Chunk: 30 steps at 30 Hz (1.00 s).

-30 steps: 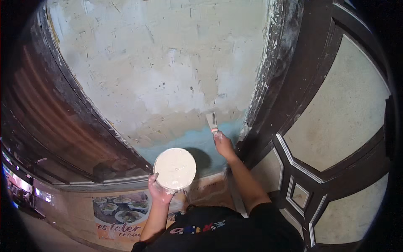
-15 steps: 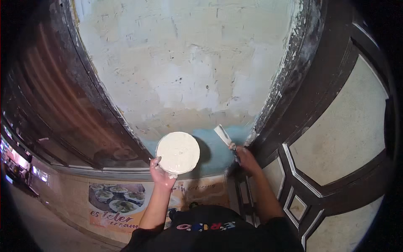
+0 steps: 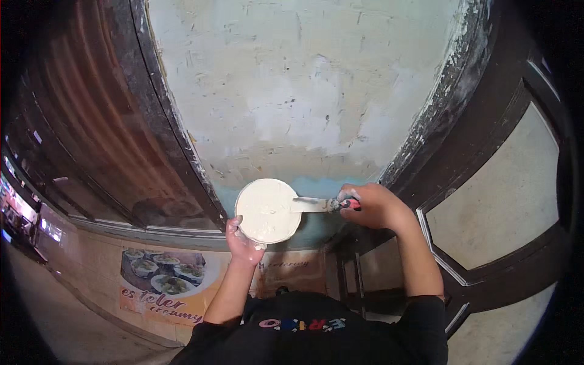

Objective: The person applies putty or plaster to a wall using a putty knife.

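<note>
My left hand grips a round container from its lower left edge, thumb over the rim. Cream-white paste covers its whole top, with a small bump in the middle. In my right hand is a putty knife with a red and black handle. Its blade points left and lies over the right edge of the paste. White smears coat the fingers of both hands. Ahead stands the wall panel, patchy with cream and white filler, with a blue-green band along its lower part.
Dark wooden framing smeared with white borders the wall on the left. A dark door with pale panels stands at the right. Low on the left is a printed food banner with pictures of bowls.
My right hand has raised the putty knife and swung its blade left onto the paste's edge. In the picture, the container sits slightly further right and higher.
</note>
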Each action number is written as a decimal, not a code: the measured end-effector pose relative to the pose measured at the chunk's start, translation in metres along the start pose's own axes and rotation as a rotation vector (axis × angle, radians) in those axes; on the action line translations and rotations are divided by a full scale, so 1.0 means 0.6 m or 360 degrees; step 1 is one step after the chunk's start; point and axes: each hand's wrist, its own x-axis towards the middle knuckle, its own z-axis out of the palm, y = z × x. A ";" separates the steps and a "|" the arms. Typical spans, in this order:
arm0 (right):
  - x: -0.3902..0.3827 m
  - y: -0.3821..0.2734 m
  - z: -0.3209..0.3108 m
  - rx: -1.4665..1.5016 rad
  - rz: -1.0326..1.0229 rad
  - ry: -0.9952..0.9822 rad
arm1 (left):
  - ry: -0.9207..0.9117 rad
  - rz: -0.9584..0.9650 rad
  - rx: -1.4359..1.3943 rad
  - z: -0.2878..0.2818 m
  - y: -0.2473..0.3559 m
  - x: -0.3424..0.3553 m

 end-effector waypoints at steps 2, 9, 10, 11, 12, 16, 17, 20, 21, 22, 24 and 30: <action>0.013 -0.023 0.007 -0.0218 0.0030 0.0020 | 0.0022 -0.0028 0.0020 -0.004 0.002 -0.008; 0.059 -0.073 0.056 -0.0219 0.0027 0.0064 | -0.0108 -0.0364 0.0132 -0.032 0.049 -0.040; 0.068 -0.072 0.065 -0.0178 -0.0046 0.0068 | -0.0038 -0.0421 0.0116 -0.038 0.053 -0.040; 0.077 -0.081 0.072 -0.0153 0.0034 -0.0024 | -0.0044 -0.0453 0.0142 -0.043 0.060 -0.043; 0.083 -0.083 0.078 -0.0156 0.0036 -0.0024 | -0.0050 -0.0483 0.0167 -0.046 0.068 -0.044; 0.103 -0.093 0.127 -0.0008 -0.0179 -0.0046 | 0.0000 -0.0531 0.0139 -0.062 0.111 -0.056; 0.107 -0.095 0.140 0.0052 -0.0268 0.0002 | -0.0033 -0.0532 0.0149 -0.059 0.122 -0.059; 0.118 -0.113 0.169 -0.0013 -0.0365 0.0234 | -0.0041 -0.0540 0.0207 -0.062 0.146 -0.066; 0.123 -0.115 0.183 -0.0075 -0.0363 0.0271 | -0.0021 -0.0553 0.0256 -0.065 0.151 -0.068; 0.127 -0.122 0.187 -0.0073 -0.0367 0.0271 | -0.0019 -0.0549 0.0257 -0.065 0.156 -0.069; 0.135 -0.137 0.195 -0.0019 -0.0361 0.0190 | -0.0036 -0.0538 0.0172 -0.064 0.166 -0.070; 0.134 -0.177 0.211 0.0411 -0.0205 0.0038 | -0.0063 -0.0464 0.0043 -0.092 0.205 -0.067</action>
